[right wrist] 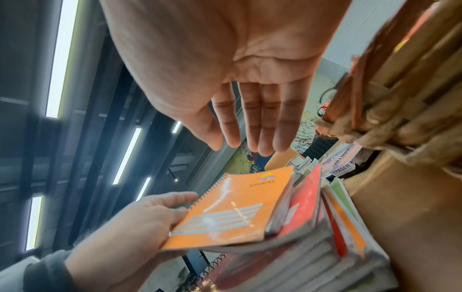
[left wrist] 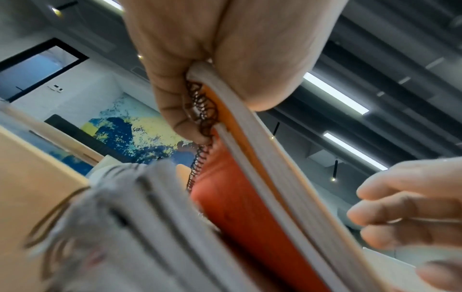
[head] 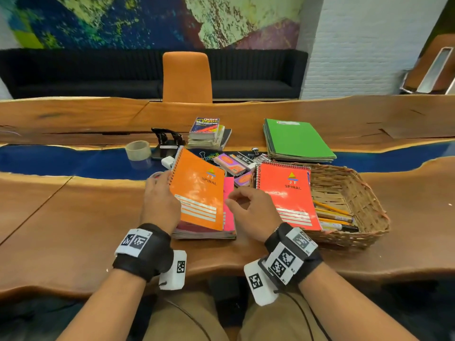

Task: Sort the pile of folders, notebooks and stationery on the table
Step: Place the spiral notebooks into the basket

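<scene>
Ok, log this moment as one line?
left hand grips orange spiral notebook at spine, tilted over pile | right hand empty | red notebook leans on basket

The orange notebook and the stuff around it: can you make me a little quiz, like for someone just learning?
1. True or false: the left hand grips the orange spiral notebook by its spiral edge.
2. Where does the red spiral notebook lie? A) on the green folders B) on the wicker basket C) under the roll of tape
3. Fill in: the right hand holds ____.

Key: 1 true; 2 B; 3 nothing, its fingers are straight and free.
</scene>
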`<state>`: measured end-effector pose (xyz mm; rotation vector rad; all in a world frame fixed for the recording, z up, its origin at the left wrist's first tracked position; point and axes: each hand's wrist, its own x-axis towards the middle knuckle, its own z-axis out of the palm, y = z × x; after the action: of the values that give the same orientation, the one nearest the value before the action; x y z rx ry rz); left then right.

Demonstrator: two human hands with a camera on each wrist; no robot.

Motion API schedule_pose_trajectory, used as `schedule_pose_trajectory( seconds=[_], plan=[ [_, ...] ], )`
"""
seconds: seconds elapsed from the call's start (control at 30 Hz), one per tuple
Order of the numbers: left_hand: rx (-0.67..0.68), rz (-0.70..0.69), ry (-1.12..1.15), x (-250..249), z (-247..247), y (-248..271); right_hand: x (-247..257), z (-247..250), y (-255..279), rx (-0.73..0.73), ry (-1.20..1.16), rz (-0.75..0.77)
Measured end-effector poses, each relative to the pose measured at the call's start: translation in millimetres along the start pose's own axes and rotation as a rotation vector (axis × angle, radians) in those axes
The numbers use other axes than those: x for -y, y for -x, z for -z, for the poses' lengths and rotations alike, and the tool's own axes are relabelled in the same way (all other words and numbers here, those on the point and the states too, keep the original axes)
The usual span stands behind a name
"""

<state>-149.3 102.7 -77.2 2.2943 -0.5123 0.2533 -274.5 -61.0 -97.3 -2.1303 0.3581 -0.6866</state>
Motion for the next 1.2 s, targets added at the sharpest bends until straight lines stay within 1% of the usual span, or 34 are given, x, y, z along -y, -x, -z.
schedule_pose_trajectory(
  seconds=[0.07, 0.23, 0.37, 0.4, 0.47, 0.53, 0.57, 0.67, 0.73, 0.83, 0.93, 1.03, 1.07, 1.1, 1.2],
  plan=[
    [-0.032, -0.022, 0.011, -2, 3, -2, 1, 1, -1, 0.003, -0.005, -0.002],
    [-0.006, 0.029, -0.057, 10, -6, -2, -3, -2, 0, 0.084, 0.004, -0.021],
    [-0.075, 0.096, 0.068, 12, -11, -1, 0, -1, 3, 0.144, 0.029, -0.032],
    [-0.103, 0.109, 0.105, 11, -11, -1, 3, -2, 5, 0.178, 0.048, -0.032],
    [-0.145, 0.154, 0.191, 12, -13, -2, 10, -5, 10, 0.302, 0.082, -0.050],
    [-0.165, 0.235, 0.285, 14, -16, -1, 15, -8, 17, 0.449, 0.156, -0.071],
    [-0.162, 0.285, 0.318, 15, -17, -2, 16, -8, 20, 0.500, 0.219, -0.059],
    [-0.140, 0.397, 0.430, 19, -13, -6, 17, -7, 24, 0.554, 0.367, -0.018],
    [-0.127, 0.436, 0.521, 18, -9, -11, 16, -7, 24, 0.526, 0.378, -0.021],
    [-0.148, 0.431, 0.717, 13, -3, -16, 16, -9, 19, 0.398, 0.260, -0.063],
    [-0.156, 0.352, 0.800, 4, 6, -18, 19, -5, 13, 0.210, -0.018, -0.115],
    [-0.115, 0.240, 0.801, -6, 6, -14, 24, 8, 4, 0.074, -0.300, -0.096],
    [-0.086, 0.202, 0.787, -13, 4, -10, 26, 14, 2, 0.034, -0.354, -0.092],
    [-0.061, 0.161, 0.751, -18, 0, -6, 26, 19, 1, -0.013, -0.360, -0.089],
    [0.064, 0.015, 0.661, -38, -15, 10, 17, 40, 1, -0.150, -0.189, -0.164]
  ],
)
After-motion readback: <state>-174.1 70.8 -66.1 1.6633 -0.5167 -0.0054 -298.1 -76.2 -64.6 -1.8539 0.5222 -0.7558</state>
